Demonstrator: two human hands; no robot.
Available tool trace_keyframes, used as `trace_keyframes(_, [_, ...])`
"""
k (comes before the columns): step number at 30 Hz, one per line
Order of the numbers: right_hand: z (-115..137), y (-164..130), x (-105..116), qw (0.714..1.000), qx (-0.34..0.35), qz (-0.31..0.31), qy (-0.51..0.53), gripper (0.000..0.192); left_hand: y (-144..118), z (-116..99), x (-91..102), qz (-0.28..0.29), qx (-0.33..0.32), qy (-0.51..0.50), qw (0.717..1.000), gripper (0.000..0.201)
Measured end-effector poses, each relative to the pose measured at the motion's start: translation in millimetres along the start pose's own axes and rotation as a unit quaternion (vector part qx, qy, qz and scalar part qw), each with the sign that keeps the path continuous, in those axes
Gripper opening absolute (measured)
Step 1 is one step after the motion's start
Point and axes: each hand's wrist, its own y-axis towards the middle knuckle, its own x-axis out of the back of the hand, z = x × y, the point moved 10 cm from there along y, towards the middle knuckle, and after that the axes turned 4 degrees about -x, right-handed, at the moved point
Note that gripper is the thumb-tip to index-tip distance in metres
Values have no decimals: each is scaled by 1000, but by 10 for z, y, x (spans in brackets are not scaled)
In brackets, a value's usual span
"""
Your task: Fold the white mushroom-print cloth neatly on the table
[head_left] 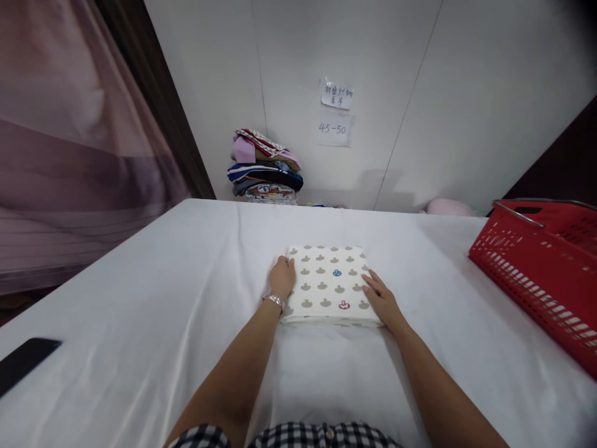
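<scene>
A folded white cloth (329, 283) lies flat on the white-covered table in front of me. Grey mushroom shapes cover it, with one blue and one red mushroom among them. My left hand (282, 279), with a silver bracelet at its wrist, is closed at the cloth's left edge, its fingers curled and partly hidden. Along the right edge rests my right hand (383, 302), its fingers stretched apart and touching the top of the cloth.
At the right stands a red plastic basket (545, 267) with a metal handle. A black flat object (28, 359) lies at the table's left edge. Beyond the far edge, stacked folded fabrics (265, 168) stand by the wall. Paper notes (334, 129) hang there. A pink curtain (84, 137) is at left.
</scene>
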Motion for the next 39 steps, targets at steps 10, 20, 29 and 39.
trace_keyframes(10, [612,207,-250,964,151,41,-217,48,33,35,-2,-7,3,-3,1000,28])
trace_keyframes(20, [1225,385,-1460,858,224,188,-423,62,5,75,5,-13,31,-10,999,26])
trace_keyframes(29, [940,348,-1718,844,212,232,-435,66,-15,-253,263,-84,-111,-16,990,37])
trace_keyframes(39, [957,409,-1603,850,214,255,-407,60,-61,-382,-243,52,-200,6,978,51])
